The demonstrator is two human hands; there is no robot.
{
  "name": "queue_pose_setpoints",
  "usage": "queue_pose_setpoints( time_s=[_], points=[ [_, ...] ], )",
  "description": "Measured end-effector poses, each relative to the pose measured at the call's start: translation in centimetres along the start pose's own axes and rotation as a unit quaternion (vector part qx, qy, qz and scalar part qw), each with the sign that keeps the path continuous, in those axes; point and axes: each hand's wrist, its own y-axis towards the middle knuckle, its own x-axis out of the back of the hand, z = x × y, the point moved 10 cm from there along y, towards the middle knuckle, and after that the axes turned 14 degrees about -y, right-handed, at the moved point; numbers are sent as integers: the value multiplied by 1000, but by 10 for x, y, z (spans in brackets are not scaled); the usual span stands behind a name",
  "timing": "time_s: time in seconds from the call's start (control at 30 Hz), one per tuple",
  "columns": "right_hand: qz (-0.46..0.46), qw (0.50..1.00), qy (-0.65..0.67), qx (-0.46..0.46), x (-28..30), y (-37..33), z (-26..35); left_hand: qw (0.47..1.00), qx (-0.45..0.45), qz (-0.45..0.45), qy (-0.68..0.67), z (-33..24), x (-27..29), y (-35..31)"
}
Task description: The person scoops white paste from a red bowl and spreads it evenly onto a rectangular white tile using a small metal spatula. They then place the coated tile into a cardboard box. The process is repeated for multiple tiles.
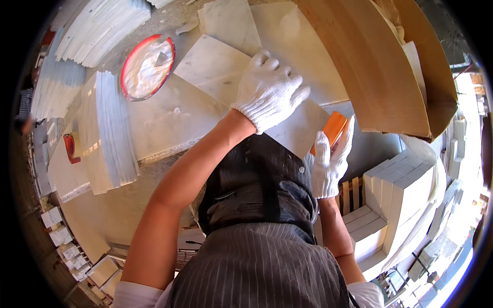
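Note:
A pale grey-veined marble tile (213, 66) lies at an angle on the worktop, reaching close to my apron. My left hand (269, 90), in a white knit glove, rests palm down across it with the fingers slightly spread. Gloved as well, my right hand (329, 167) grips an orange rectangular block (335, 128) between thumb and fingers at the tile's right edge. The block's underside is hidden. Left of the tile stands a red-rimmed bowl (125, 72) of white paste, with a small flat blade (162, 59) stuck in it.
Upright stacks of thin tiles (110, 128) line the left side, with a roll of tape (71, 148) beside them. Another tile (231, 23) lies at the back. An open cardboard box (370, 61) rises at the right, above stacked white blocks (393, 190).

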Motion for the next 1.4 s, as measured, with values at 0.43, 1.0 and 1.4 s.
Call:
queue_pose_setpoints(
  time_s=[0.43, 1.0, 1.4],
  points=[
    [112, 955, 245, -126, -14, -5, -49, 992, -113, 14, -61, -17, -9, -8],
    [237, 956, -3, 171, -1, 32, 15, 992, -120, -31, -29, -12, -20, -3],
    [213, 957, -73, 185, 4, 23, 31, 992, -125, -23, -18, -15, -16, -3]
  ],
)
